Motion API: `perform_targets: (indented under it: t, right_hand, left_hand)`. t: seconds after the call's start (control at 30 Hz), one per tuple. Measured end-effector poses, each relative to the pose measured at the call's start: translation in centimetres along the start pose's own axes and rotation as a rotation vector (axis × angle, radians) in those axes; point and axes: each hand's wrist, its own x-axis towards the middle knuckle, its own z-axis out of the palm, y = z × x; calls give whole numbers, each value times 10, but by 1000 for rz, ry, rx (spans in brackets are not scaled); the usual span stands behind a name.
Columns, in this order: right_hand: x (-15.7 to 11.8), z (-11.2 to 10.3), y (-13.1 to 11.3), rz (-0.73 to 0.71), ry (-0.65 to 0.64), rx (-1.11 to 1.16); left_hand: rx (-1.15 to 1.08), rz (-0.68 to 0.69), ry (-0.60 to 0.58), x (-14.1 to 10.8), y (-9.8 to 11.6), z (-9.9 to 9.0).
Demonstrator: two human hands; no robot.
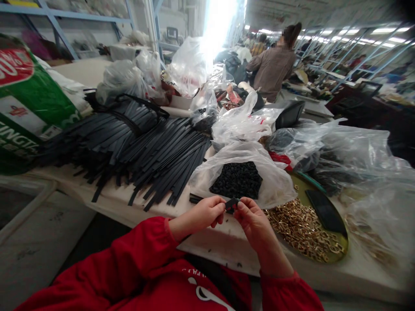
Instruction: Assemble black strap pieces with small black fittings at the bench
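Between my two hands, near the table's front edge, is a short black strap (231, 204); any small fitting on it is too small to make out. My left hand (210, 212) pinches its left end with the fingers closed. At the other end, my right hand (252, 217) closes thumb and fingers on it. Just behind them lies an opened clear plastic bag (279, 185) holding many small black pieces (238, 179). Gold-coloured metal buckles (304, 229) are heaped on a round yellowish tray (344, 242) right of my right hand.
Bundles of long black strips (165, 160) spread over the table's left side, some past its edge. A green printed sack (35, 108) stands far left. A dark flat object (326, 211) rests on the tray. More plastic bags (246, 116) fill the back. A person (274, 71) stands beyond.
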Motion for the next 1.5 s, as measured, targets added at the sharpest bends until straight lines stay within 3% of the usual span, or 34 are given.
perform_targets:
  t: [0.3,0.47,0.73,1.0,1.2,1.37,1.5]
  right_hand:
    - [8,-3,5,98,5,80]
    - [10,-6,4,123,-4,117]
    - [17,-2,6,68,9,134]
    - [10,0,7,22,5,116]
    - [4,-6,17,-57,45,-100]
    - [-3,-11,17,-126,31,-301]
    - [-10,-14,17,-121,6,-326]
  left_hand:
    - [-240,-210,-94,-2,10,-14]
    - [-311,-301,-146,8,4,-17]
    - [119,-33,-56,15,-6,-14]
    - [243,-36,30,13,-7,-13]
    - [318,38,98,3,0,-9]
    - [564,94,99,-7,3,-8]
    - [777,184,94,-11,-2,-8]
